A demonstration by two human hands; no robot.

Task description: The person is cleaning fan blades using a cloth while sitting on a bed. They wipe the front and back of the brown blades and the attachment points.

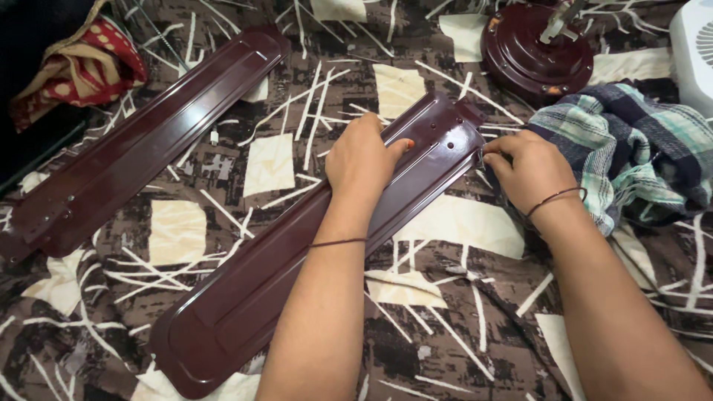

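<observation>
My left hand (pixel 362 160) presses flat on the long maroon metal fan blade (pixel 297 252); my right hand (pixel 529 169) curls at its end, fingertips hidden; grip indeterminate.

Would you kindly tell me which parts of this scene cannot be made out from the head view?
- Right hand fingertips: curled under at the fan blade edge; anything pinched there is hidden.
- Fan motor housing: top cut off by the frame edge.
- White appliance: mostly beyond the right edge.
- Blade under the left hand: covered by palm and forearm.
</observation>
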